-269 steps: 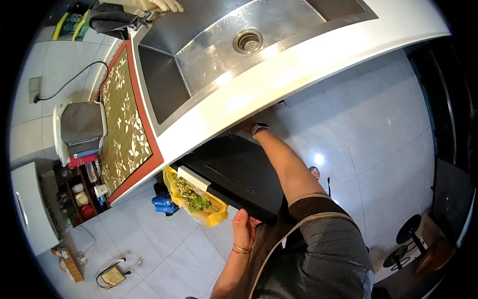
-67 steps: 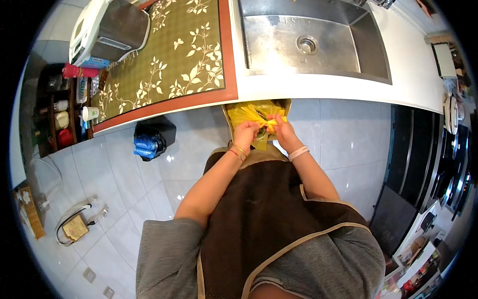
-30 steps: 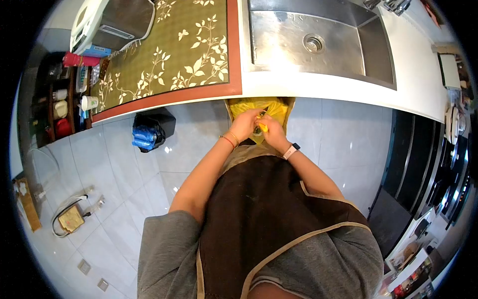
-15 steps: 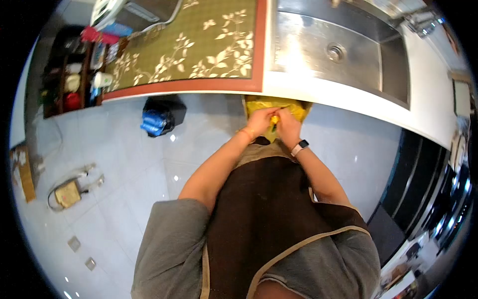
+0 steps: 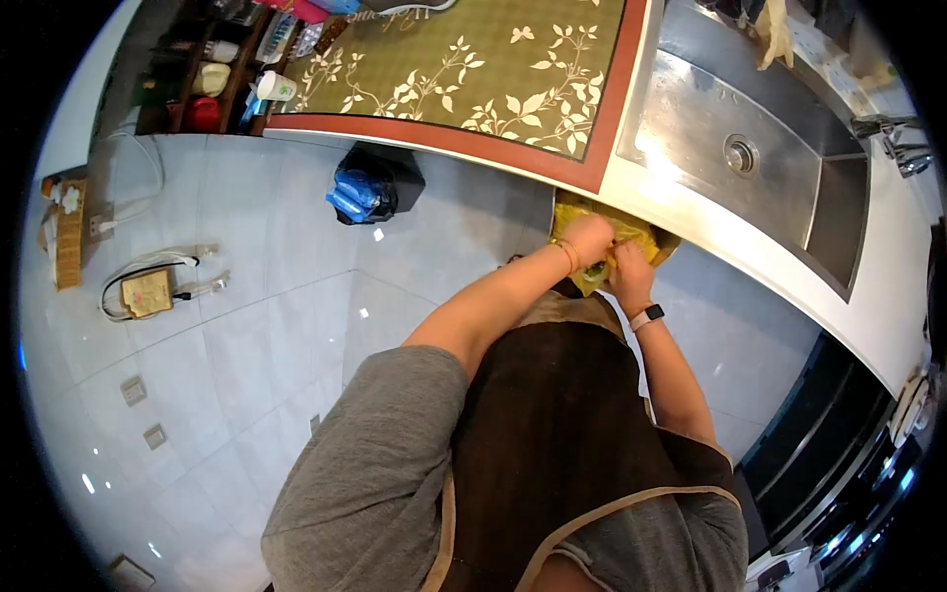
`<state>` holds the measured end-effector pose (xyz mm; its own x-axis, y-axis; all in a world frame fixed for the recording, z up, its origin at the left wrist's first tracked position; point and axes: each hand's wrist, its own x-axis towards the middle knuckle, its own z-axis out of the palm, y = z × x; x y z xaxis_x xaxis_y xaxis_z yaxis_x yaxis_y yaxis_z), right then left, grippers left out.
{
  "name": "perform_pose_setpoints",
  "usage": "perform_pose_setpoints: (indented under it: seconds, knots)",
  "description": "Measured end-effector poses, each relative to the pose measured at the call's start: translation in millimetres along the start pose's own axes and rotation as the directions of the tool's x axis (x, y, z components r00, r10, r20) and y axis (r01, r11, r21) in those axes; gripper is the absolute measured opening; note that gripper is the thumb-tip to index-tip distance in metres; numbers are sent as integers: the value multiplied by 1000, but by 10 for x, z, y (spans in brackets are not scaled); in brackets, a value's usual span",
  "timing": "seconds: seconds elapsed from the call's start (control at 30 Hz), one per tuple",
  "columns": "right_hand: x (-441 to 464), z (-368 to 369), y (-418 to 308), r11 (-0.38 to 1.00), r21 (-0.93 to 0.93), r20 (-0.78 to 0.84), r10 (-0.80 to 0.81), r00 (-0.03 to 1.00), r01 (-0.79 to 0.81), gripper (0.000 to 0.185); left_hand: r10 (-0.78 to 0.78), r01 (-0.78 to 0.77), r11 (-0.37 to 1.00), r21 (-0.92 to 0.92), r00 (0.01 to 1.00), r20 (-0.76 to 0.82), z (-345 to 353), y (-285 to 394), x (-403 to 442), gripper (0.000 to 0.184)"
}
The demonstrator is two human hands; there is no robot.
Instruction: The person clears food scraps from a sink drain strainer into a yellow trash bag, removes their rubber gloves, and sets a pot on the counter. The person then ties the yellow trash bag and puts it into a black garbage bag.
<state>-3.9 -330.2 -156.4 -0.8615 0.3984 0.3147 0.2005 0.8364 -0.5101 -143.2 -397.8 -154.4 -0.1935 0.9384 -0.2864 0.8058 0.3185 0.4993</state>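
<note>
Well to the left of the sink (image 5: 705, 113), a bundle of cables (image 5: 148, 293) lay loose on the floor (image 5: 237, 395), where a careless step could have snagged a foot. Nearer the sink, also left of it and lower, stood a black bin (image 5: 407, 187) with a blue bag (image 5: 357, 195) at its mouth, probably too far off to interfere. Just below the sink's near left corner, the left hand (image 5: 589, 240) had its fingers curled closed on gathered plastic, tips partly hidden. That was the yellow bag (image 5: 641, 235), sitting in a container (image 5: 673, 249) below that same corner of the sink, partly under the edge of the tabletop (image 5: 720, 227). Its thin film could have split if pulled unevenly, or slid free from a weak pinch. Slightly right, below the sink's near side, the right hand (image 5: 631, 274) seemed to pinch it too, thumb and fingers nearly together; a sharp lift might have knocked knuckles against the overhang.
</note>
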Motion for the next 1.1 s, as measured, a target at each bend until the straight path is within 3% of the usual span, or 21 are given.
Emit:
perform_pose_setpoints:
  seconds: [0.07,0.13,0.2,0.23,0.27,0.33,0.37,0.47,0.57,0.67,0.7,0.77,0.8,0.87,0.93,1.0,1.03,1.1]
  knots:
    - [-186,-4,37,998,64,93,-2,996,-4,15,-21,27,981,191,999,-33,-141,52,-62,14]
    - [-335,-62,80,998,37,185,43,982,-51,12,-31,41,976,214,998,-50,-29,55,-86,14]
    - [-399,-107,48,992,-3,312,124,942,-129,10,-21,28,992,124,998,-52,21,76,-181,15]
    - [-342,-210,-43,988,-40,359,154,920,-150,16,12,-12,998,60,1000,-3,-41,24,-241,30]
    - [-329,-264,-101,991,-30,369,131,920,-129,16,-10,11,998,58,1000,-16,-94,-25,-360,30]
    - [-324,-310,-195,978,66,202,182,962,-199,24,-96,73,987,-146,983,-155,-380,-6,-770,40]
    - [-342,-311,-191,977,96,206,169,964,-192,30,-180,135,969,-206,960,-216,-357,-105,-975,39]
    - [-236,-257,-382,978,143,153,128,980,-150,31,-442,364,886,-287,850,-286,-168,-566,-1770,35]
    - [-24,-97,-704,973,224,189,17,982,-60,31,-731,675,681,-284,643,-228,-57,-885,-2692,35]
    - [213,190,-1135,949,314,233,-76,970,-1,27,-870,809,488,-329,419,-261,445,-1277,-3626,37]
    - [292,303,-1288,945,327,259,-104,960,15,26,-875,812,478,-334,407,-262,483,-1335,-3840,37]
    - [388,617,-1604,944,331,312,-113,944,4,25,-961,903,275,-329,252,-112,532,-1508,-4229,36]
    - [393,824,-1739,943,333,312,-112,943,2,25,-961,904,274,-328,251,-112,538,-1637,-4359,36]
    - [359,1337,-2045,944,295,452,-1,892,-148,24,-970,903,241,-355,236,-58,562,-1998,-4592,35]
    - [319,1995,-2392,931,320,403,36,915,-177,21,-936,847,351,-399,319,-147,635,-2474,-4764,33]
    - [312,2725,-2728,901,256,623,123,772,-350,17,-900,769,432,-472,405,-163,798,-3061,-4881,30]
    - [273,3157,-2878,906,273,577,115,808,-324,15,-884,746,462,-479,430,-184,796,-3344,-4903,30]
    - [-5,4380,-2989,749,410,618,192,763,-521,12,-864,714,493,-497,470,-182,830,-3847,-5010,29]
